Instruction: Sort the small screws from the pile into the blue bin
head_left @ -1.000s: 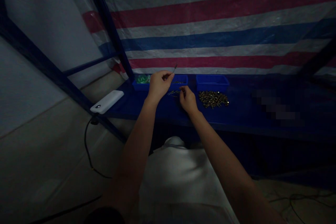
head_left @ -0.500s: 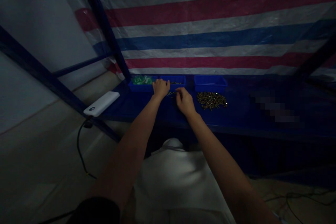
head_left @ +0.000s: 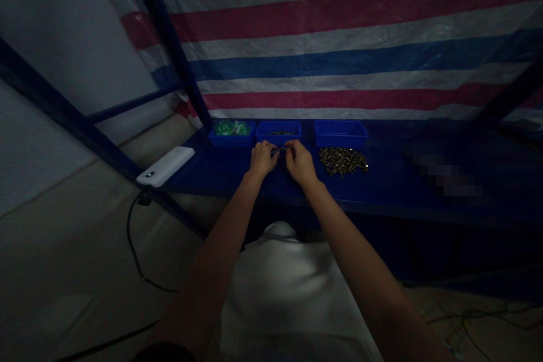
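My left hand and my right hand face each other low over the blue table. Between their fingertips is a small bundle of thin, shiny metal pins; their exact kind is too small and dark to make out. The fingers of both hands are closed on it. Just behind the hands stands a blue bin with similar thin metal pieces inside. A heap of small brass-coloured screw-like parts lies to the right of my right hand.
A blue bin at the back left holds green and white plastic pieces. Another blue bin stands behind the heap. A white power bank with a cable lies at the table's left end. Blue posts and a striped sheet enclose the back.
My left hand has come back from the middle bin's edge toward me and closed on the thin metal pins beside my right hand. My right hand has barely moved.
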The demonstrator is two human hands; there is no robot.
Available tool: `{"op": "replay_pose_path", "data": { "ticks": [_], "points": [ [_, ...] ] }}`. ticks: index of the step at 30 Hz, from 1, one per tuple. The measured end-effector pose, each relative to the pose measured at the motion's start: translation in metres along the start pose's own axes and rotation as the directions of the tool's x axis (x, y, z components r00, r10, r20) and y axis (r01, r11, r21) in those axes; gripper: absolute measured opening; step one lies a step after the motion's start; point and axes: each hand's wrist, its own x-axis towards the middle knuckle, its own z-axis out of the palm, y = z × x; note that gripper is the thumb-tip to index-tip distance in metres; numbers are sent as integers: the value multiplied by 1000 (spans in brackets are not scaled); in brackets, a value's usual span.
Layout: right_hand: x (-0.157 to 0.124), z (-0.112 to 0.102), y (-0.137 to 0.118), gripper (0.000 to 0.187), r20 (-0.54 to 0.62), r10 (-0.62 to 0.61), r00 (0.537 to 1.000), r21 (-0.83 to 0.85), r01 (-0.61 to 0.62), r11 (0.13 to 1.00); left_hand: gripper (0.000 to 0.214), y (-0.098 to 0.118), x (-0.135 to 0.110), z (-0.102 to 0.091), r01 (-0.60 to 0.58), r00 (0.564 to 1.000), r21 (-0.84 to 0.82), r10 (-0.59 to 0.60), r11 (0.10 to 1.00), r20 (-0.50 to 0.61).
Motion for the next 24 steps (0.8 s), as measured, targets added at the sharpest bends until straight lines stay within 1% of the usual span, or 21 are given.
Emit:
{"op": "replay_pose_path", "data": {
  "ticks": [2,4,11,17,20,24],
  "points": [
    [0,0,1,21,3,5,1000,-4,-5,1000,19,-1,-1,3,-5,998,17,4,1000,58],
    [0,0,2,22,7,7,1000,-4,-7,1000,19,-1,0,4,-14,997,31,12,999,73],
    [-1,-1,0,22,18,23,1000,0,-23,1000,16,1,0,1,26,997,49,-29,998,66],
    [0,1,2,22,38,26,999,-12,-26,1000,16,1,-5,-2,24,999,-10,-24,1000,21],
    [0,1,2,22,41,30,999,-18,-30,999,12,0,-8,-3,16,999,-40,-14,999,40],
    [0,-1,1,22,40,26,999,-17,-26,1000,8,-1,-10,-2,1,998,-37,2,999,62]
  ]
}}
